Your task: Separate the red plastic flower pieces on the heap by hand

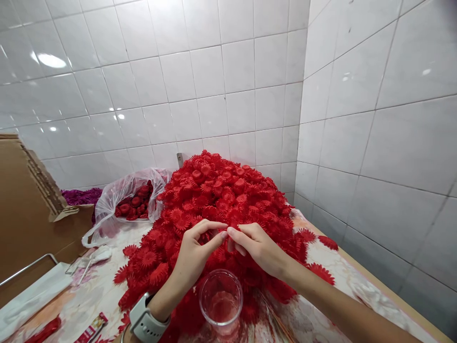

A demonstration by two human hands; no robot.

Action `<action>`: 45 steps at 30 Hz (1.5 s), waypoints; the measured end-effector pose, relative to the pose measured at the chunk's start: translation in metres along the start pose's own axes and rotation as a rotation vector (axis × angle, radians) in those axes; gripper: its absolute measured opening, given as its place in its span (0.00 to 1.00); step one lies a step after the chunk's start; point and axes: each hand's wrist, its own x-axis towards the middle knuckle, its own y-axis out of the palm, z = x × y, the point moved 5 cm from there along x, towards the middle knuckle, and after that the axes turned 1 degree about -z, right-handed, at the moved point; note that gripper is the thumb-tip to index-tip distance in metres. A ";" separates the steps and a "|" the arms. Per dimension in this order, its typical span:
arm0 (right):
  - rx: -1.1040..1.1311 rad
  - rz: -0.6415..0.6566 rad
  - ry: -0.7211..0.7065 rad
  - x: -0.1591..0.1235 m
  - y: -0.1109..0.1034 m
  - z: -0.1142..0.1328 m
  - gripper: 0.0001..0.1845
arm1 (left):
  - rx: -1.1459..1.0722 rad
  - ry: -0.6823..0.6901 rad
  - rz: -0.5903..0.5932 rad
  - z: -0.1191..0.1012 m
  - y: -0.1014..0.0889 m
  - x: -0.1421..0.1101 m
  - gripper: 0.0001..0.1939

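My left hand (196,247), with a pale watch (148,320) on its wrist, meets my right hand (259,247) in front of a big heap of red fabric flowers (217,190). Thumbs and index fingers of both hands are pinched together on a small red flower (233,226). Its shape is mostly hidden by the fingers and blends into the heap behind. Just below the hands stands a clear plastic cup (221,297), upright, with what looks like a little clear liquid at the bottom.
A clear plastic bag (117,190) of darker red flowers lies open left of the heap, with purple pieces (81,196) behind. A cardboard box (32,209) stands far left. Thin sticks (276,317) lie right of the cup. Tiled walls (239,66) close the back and right.
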 end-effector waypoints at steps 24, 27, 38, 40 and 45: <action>0.165 0.135 -0.038 0.003 0.005 -0.009 0.34 | -0.051 0.054 0.082 -0.008 0.008 -0.002 0.07; 0.159 0.185 -0.026 0.003 0.006 -0.010 0.34 | -0.039 0.048 0.050 -0.010 0.006 -0.002 0.07; 0.071 0.250 0.035 -0.001 -0.002 0.010 0.19 | -0.016 0.000 -0.025 -0.006 0.002 0.000 0.10; 0.072 0.235 0.033 -0.001 -0.004 0.011 0.17 | -0.012 -0.006 -0.026 -0.006 0.002 0.000 0.10; 0.026 0.168 0.034 0.001 -0.008 0.008 0.17 | 0.045 0.030 -0.058 -0.006 -0.001 -0.001 0.09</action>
